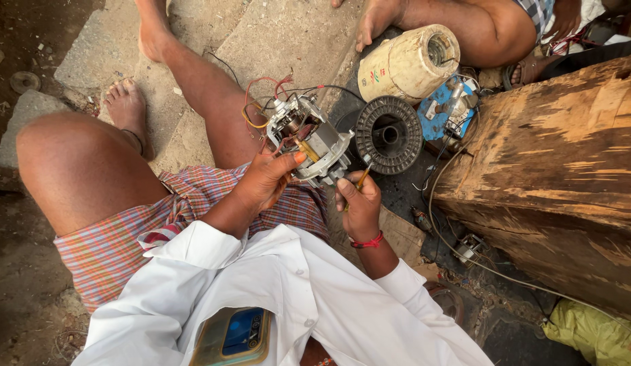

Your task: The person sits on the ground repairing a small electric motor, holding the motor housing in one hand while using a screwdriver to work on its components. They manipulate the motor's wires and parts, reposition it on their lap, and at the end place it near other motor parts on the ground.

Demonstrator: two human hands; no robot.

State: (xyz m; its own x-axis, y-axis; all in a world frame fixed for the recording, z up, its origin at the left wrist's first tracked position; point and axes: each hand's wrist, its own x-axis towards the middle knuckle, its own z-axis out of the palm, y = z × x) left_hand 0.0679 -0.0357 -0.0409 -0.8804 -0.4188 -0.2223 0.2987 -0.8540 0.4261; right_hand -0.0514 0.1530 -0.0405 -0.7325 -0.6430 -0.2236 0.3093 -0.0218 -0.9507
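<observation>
My left hand (266, 180) grips a small electric motor (308, 139) from below; its metal frame, copper windings and red, yellow and black wires show above my fingers. My right hand (359, 203), with a red thread on the wrist, holds a yellow-handled screwdriver (361, 179) whose tip points at the motor's lower right side. I sit on the ground in a white shirt and a checked cloth, knees apart.
A black ribbed round part (388, 134) lies just right of the motor. Behind it lie a cream cylinder (409, 64) and a blue part (445, 108). A big wooden block (559, 176) stands at right. Another person's legs (464, 27) are at top.
</observation>
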